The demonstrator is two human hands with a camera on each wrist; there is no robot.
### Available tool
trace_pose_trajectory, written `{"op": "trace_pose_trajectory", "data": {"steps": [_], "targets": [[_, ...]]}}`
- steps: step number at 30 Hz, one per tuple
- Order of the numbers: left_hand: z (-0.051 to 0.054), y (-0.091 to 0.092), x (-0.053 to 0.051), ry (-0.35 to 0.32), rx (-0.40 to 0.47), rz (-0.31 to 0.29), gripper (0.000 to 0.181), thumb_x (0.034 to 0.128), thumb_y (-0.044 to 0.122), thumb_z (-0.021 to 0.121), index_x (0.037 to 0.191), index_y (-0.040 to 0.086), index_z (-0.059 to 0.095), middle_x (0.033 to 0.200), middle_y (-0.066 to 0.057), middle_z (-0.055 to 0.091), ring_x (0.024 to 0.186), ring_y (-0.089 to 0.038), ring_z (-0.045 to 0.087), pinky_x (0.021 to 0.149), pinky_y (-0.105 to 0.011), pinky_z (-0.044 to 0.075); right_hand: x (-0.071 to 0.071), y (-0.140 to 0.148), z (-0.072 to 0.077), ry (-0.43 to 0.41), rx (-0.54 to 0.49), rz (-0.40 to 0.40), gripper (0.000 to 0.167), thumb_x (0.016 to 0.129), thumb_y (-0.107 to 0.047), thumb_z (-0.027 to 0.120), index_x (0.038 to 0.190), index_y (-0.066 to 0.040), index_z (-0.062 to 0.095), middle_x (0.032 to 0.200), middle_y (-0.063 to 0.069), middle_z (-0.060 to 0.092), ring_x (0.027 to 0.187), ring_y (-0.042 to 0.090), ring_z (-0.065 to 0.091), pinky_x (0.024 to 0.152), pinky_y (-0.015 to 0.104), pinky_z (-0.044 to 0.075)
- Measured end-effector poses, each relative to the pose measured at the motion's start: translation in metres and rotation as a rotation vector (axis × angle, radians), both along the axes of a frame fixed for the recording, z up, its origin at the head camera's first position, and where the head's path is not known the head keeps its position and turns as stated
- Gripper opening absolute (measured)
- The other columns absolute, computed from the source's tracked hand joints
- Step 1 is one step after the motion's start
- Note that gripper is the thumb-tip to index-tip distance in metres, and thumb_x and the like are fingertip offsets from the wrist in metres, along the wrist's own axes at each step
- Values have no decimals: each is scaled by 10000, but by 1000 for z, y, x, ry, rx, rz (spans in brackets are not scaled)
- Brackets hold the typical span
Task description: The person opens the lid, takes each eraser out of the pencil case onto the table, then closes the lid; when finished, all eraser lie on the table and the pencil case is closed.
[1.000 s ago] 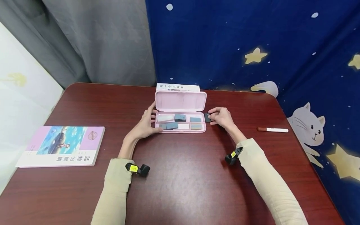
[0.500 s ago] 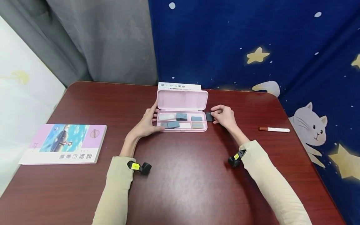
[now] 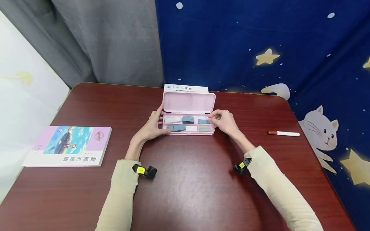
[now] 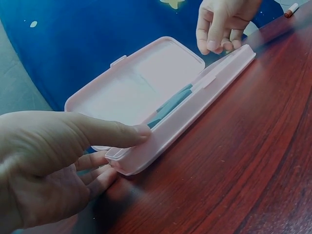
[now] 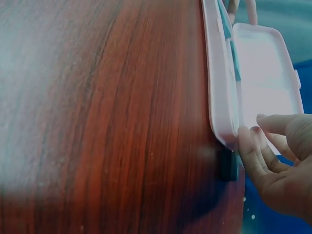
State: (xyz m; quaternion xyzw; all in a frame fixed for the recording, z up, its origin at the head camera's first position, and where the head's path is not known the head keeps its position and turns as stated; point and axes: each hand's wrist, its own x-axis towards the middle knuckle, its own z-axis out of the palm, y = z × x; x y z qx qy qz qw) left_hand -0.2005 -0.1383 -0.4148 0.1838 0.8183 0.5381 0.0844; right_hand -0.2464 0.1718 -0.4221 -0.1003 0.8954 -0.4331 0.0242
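Note:
A pink case stands with its lid raised, holding several blue-grey blocks and white blocks in its compartments. My left hand grips the case's left end, thumb on the front wall and fingers around the back in the left wrist view. At the right end, my right hand has its fingertips by the rim; the right wrist view shows thumb and fingers apart, with no object seen between them. In that view a dark block lies on the table against the case's right end; in the head view the hand hides it.
Behind the lid is a white box or book with printed characters. A book with a blue picture cover lies at the left. A brown-capped white marker lies at the right. Curtains hang behind the table.
My right hand has moved left, off the dark block, to the case's right end. My left hand keeps its grip. The head view has shifted slightly.

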Motion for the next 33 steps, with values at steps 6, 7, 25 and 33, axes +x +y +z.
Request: {"op": "trace_pose_trajectory", "data": {"steps": [6, 7, 25, 33], "targets": [[4, 1, 2, -20, 10, 0, 1083, 757, -106, 746, 1535, 5, 2, 1330, -336, 272, 1226, -455, 317, 1053, -513, 343, -4, -11, 3, 102, 131, 35, 96, 832, -44, 723, 924, -50, 747, 767, 70, 691, 680, 173, 624, 611, 238, 471], [4, 1, 2, -23, 11, 2, 1084, 756, -107, 746, 1536, 7, 2, 1331, -334, 271, 1227, -453, 316, 1054, -515, 341, -4, -13, 4, 104, 143, 50, 102, 830, -35, 715, 926, -46, 749, 772, 71, 689, 688, 175, 621, 623, 249, 474], [5, 2, 3, -16, 8, 12, 1085, 749, -110, 755, 1535, 3, 16, 1335, -340, 281, 1217, -464, 347, 1048, -505, 355, -11, -33, 10, 65, 430, 221, 155, 829, -41, 725, 977, -61, 767, 835, 43, 708, 790, 175, 618, 699, 358, 505], [4, 2, 2, 6, 4, 14, 1070, 746, -110, 755, 1525, -29, 27, 1319, -339, 280, 1195, -464, 347, 1034, -523, 360, -13, -36, 9, 70, 438, 208, 133, 824, -46, 735, 950, -76, 765, 846, 39, 699, 847, 194, 605, 723, 369, 505]]}}
